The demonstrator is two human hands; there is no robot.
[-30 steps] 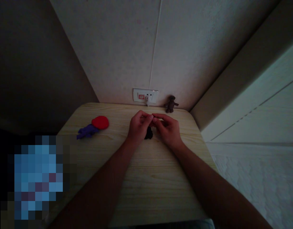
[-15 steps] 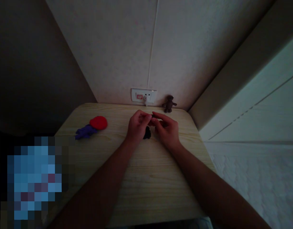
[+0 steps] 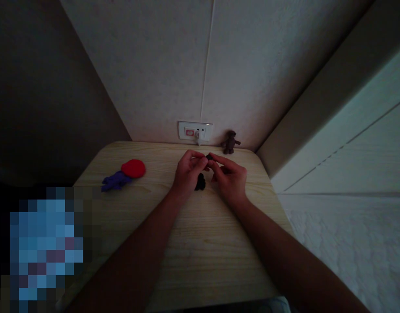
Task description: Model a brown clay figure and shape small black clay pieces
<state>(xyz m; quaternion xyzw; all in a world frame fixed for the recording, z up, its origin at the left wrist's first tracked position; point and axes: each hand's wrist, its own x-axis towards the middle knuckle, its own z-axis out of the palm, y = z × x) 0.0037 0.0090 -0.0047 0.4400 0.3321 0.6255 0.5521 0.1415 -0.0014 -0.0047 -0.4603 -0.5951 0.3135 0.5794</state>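
1. The left hand [image 3: 187, 170] and the right hand [image 3: 228, 174] meet over the far middle of the light wooden bench [image 3: 200, 243], forearms stretching in from the near edge.
2. Between the fingertips of both hands sits a small black bit [image 3: 209, 156] — pinched from the left by the left thumb and forefinger, and from the right by the right hand's fingertips. Each grip is clenched on this bit, which is held just above the bench.
3. Directly below the hands, in the gap between the two palms, a black lump [image 3: 200, 182] lies on the bench. It is near both hands; whether either palm touches it cannot be told in this dim light.
4. Well to the left lies a flat red disc [image 3: 133, 168], with a purple piece [image 3: 114, 181] touching its near left edge.
5. At the far edge of the bench, a small brown figure [image 3: 230, 142] stands upright against the wall — just beyond the right hand, apart from it.
6. On the wall behind the hands is a white socket plate [image 3: 195, 130] with something plugged in.
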